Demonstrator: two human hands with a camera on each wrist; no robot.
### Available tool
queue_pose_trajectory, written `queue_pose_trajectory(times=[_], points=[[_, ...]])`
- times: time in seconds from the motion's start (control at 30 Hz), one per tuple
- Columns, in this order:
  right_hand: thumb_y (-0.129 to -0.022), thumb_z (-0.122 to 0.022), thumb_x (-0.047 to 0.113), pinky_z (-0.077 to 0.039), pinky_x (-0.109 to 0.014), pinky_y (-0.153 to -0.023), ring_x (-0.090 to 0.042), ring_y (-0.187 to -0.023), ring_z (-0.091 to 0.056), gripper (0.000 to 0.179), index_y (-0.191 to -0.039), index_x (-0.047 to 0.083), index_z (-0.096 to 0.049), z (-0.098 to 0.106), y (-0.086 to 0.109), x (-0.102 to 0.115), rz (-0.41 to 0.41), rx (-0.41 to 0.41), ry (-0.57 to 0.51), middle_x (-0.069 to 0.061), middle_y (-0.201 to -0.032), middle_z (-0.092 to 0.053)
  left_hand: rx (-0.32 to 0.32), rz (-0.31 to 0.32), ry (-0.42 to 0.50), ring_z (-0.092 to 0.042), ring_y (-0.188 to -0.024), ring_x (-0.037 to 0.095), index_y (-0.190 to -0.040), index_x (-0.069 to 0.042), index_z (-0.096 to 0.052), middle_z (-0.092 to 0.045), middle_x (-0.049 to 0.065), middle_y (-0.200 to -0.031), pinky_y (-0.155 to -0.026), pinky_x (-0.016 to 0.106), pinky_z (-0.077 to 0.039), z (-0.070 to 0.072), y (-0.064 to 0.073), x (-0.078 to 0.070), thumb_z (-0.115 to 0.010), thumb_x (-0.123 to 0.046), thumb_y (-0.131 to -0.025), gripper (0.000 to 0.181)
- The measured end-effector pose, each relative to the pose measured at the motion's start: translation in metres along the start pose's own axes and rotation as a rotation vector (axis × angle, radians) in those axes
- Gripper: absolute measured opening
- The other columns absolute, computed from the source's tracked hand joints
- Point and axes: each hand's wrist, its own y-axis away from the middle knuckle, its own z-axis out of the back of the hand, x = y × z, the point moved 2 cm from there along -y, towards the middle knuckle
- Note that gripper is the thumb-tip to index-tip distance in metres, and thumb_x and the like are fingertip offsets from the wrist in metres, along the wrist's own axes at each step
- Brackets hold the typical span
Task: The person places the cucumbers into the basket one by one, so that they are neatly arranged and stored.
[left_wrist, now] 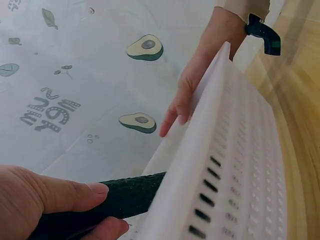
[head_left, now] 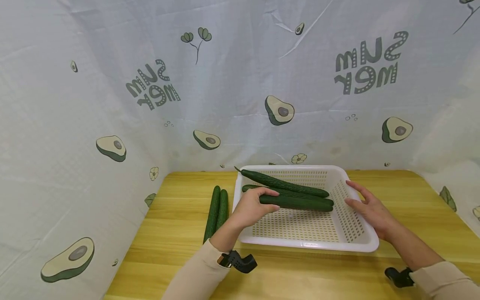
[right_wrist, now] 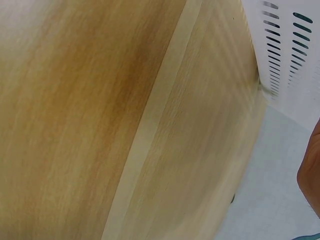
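Note:
My left hand (head_left: pixel 252 207) pinches a dark green cucumber (head_left: pixel 300 203) between thumb and fingers, low inside a white plastic basket (head_left: pixel 307 243). The left wrist view also shows this cucumber (left_wrist: pixel 132 194), its far part passing behind the basket wall. Just behind it in the basket lies another cucumber (head_left: pixel 250 188), partly covered. Along the back a longer cucumber (head_left: pixel 281 182) with a thin stem lies slanted, its stem end over the rim. My right hand (head_left: pixel 375 212) grips the basket's right rim, with fingertips over the edge; in the right wrist view only part of that hand (right_wrist: pixel 311 175) shows.
Two cucumbers (head_left: pixel 213 212) lie side by side on the wooden table (head_left: pixel 150 250), left of the basket and close to my left forearm. Behind and at both sides hangs a pale curtain (head_left: pixel 232 83) printed with avocados, meeting the table's back edge.

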Motion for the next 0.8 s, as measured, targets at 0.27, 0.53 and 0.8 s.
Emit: queue_pose_trajectory(times=[0.27,0.53,0.8], points=[[-0.111,-0.045,0.033,-0.063,-0.049,-0.077,-0.023,-0.102,-0.071,0.07,-0.166,0.033,-0.001,0.001,0.0,-0.001,0.0,-0.001,-0.007,-0.045,-0.153,-0.026,0.02,0.007,-0.023,-0.038,-0.055,0.014,-0.126,-0.02,-0.072,-0.06,0.008,-0.145,-0.058,0.027,-0.038,-0.012,-0.006,0.0,-0.077,-0.02,-0.092,0.034],[-0.11,-0.046,0.033,-0.063,-0.05,-0.077,-0.022,-0.101,-0.072,0.07,-0.166,0.036,-0.003,0.001,0.0,0.0,0.009,-0.001,-0.011,-0.045,-0.152,-0.028,0.107,-0.018,-0.006,-0.055,-0.132,0.034,-0.138,-0.009,-0.055,-0.058,0.012,-0.14,-0.094,0.043,-0.051,-0.002,-0.011,0.003,-0.069,-0.013,-0.098,0.043],[-0.111,-0.046,0.032,-0.063,-0.05,-0.077,-0.019,-0.1,-0.072,0.069,-0.165,0.037,-0.005,0.001,-0.002,-0.002,0.014,0.01,-0.03,-0.043,-0.151,-0.03,0.04,-0.02,-0.224,-0.063,-0.121,0.029,-0.141,-0.015,-0.055,-0.063,0.008,-0.134,-0.091,0.042,-0.054,0.005,-0.011,0.0,-0.071,-0.021,-0.098,0.047]])
